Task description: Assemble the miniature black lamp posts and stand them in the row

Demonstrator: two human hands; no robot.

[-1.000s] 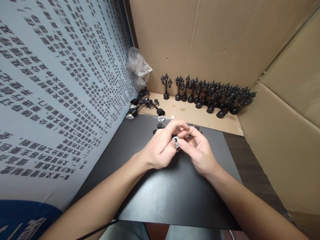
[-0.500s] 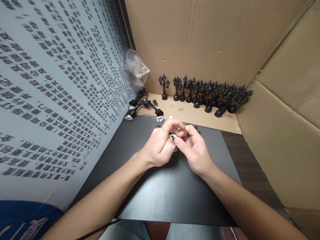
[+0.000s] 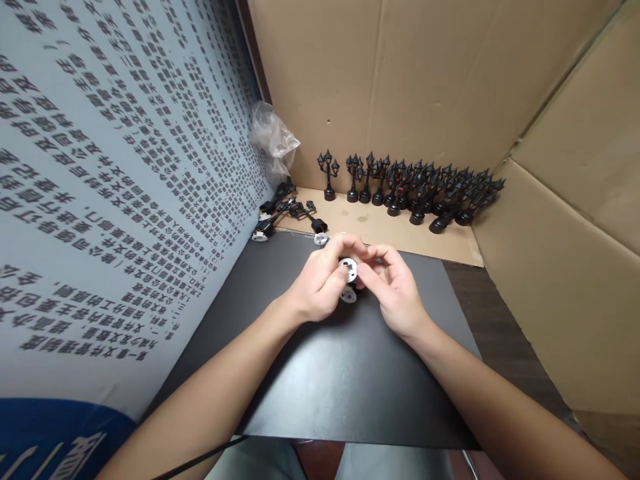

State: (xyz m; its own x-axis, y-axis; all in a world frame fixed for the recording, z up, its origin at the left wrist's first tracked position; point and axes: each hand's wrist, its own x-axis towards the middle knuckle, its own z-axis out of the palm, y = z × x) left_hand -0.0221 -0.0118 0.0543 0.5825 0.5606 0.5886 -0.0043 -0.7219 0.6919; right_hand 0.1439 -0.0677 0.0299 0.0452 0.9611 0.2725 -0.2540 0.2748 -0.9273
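Turned up into clearer sight since half a second ago: the flat face of the white disc point(image 3: 352, 264), with much more of its round shape to see. Also easier to see now, just on the near side of that disc: a second white disc point(image 3: 349, 297), with a bit of something black at its right. Cannot name that black bit from here.

Find the white disc right between the two hands, over the dark counter point(image 3: 325, 393). On its left: the left hand point(image 3: 323, 283), thumb over the left edge and fingers bent around the far side, clamped on the disc. On its right: the right hand point(image 3: 400, 297), thumb tip at the right edge, other fingers curled past the far right side. Cannot tell about a real pinch there, with those fingertips hidden.

Note the main thing: disc straight between the thumb tips, close to both, with neither hand clearly nearer. Being round, has no long way to point; only a flat face, tipped up toward the head, with dark holes in it.

Far beyond the disc and to its right: many black lamps point(image 3: 393, 208) on a cardboard sheet point(image 3: 415, 240), mostly upright, some tilted. Beyond the disc to its left: a lying lamp point(image 3: 319, 225).
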